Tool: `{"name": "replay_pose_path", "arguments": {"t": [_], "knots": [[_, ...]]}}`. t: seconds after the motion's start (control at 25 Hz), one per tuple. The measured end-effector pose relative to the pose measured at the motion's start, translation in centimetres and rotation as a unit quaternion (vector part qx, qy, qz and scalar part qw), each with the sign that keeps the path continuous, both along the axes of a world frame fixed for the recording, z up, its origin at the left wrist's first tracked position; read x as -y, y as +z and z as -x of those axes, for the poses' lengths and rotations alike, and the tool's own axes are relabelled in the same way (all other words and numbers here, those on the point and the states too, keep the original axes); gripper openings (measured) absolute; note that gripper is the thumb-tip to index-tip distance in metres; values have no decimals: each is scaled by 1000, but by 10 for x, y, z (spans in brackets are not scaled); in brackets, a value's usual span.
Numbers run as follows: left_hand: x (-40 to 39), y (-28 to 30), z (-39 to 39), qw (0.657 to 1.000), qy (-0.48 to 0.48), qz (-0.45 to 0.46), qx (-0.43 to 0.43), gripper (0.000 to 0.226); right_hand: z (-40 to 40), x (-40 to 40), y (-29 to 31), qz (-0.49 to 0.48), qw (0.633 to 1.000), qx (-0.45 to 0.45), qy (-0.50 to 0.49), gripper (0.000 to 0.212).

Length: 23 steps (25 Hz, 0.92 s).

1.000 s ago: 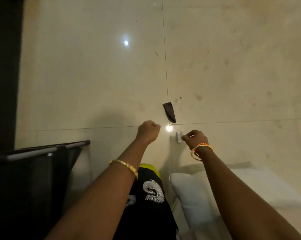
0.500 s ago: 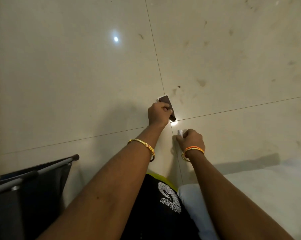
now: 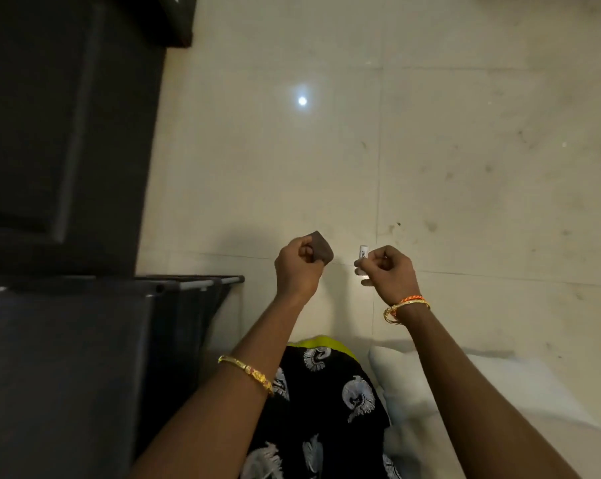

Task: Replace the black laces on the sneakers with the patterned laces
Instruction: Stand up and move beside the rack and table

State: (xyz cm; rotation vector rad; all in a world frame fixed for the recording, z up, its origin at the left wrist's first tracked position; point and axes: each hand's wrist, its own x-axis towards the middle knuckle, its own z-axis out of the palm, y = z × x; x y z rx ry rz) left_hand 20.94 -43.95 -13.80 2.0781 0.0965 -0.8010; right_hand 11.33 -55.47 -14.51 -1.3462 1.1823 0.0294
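Sneakers and laces, black or patterned, appear nowhere in the head view; I cannot state where they lie. Handling, as a judgement: a lace is light, limp and slippery along its length; I recommend taking it at the stiff tip for threading, and close to the eyelet when pulling it out.

Left hand (image 3: 301, 267), centre of the frame, has its fingers curled tight and pinches a small dark brown piece (image 3: 321, 249) between thumb and forefinger; the piece projects above the knuckles. Right hand (image 3: 389, 271), just to the right and apart from the left, has its fingers clenched round a small white tube (image 3: 361, 259) with print on it; only the tube's end shows beyond the fingers (image 3: 378, 262). Both hands hang above the pale tiled floor (image 3: 465, 150); a dark rack (image 3: 188, 281) stands at lower left.
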Motion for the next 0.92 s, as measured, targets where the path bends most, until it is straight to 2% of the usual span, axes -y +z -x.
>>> {"name": "replay_pose_path", "arguments": {"t": [0.2,0.32,0.44,0.6,0.68,0.8,0.92], "knots": [[-84,120,9,995,32,-39,91,8,-32,-74,109,-44,986,84,135,15],[-144,169,26,986,125,-21,105,5,-45,-128,153,-94,973,123,173,12],[-209,208,49,970,231,9,74,17,-47,-186,185,-119,951,149,242,20],[-308,239,97,918,385,61,77,23,-34,-278,220,-115,913,155,360,21],[-352,244,129,905,411,70,87,27,-19,-322,230,-101,898,158,399,19],[-436,249,199,876,465,57,117,21,21,-406,242,-116,869,148,458,21],[-516,255,276,802,584,26,123,20,76,-485,249,-113,833,125,527,21]]}}
